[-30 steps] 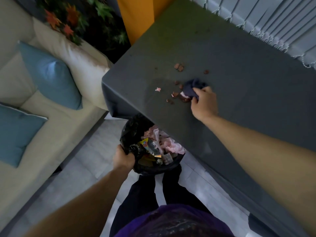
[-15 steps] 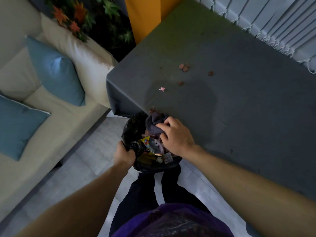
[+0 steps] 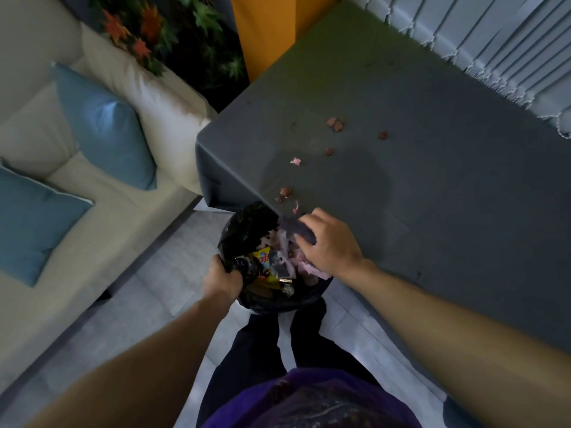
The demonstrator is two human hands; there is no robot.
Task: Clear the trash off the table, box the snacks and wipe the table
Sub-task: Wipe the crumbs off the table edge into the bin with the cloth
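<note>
A grey-clothed table [image 3: 432, 196] fills the right side. Brown crumbs [image 3: 336, 123] and a pink scrap [image 3: 295, 161] lie scattered on it, with more crumbs [image 3: 285, 192] near its front edge. Below that edge hangs a black trash bag [image 3: 250, 230] full of wrappers and pink paper. My left hand [image 3: 223, 278] grips the bag's rim. My right hand [image 3: 329, 242] holds a dark purple cloth [image 3: 293, 226] at the table edge, over the bag's mouth.
A cream sofa [image 3: 92, 211] with blue cushions [image 3: 105, 128] stands to the left. Plants [image 3: 173, 32] and an orange panel [image 3: 265, 29] are behind the table's far corner. Vertical blinds [image 3: 494, 41] run along the far right. Grey floor lies under my legs.
My right hand swept the cloth from mid-table back to the front edge, pushing crumbs into the bag. My left hand kept holding the bag.
</note>
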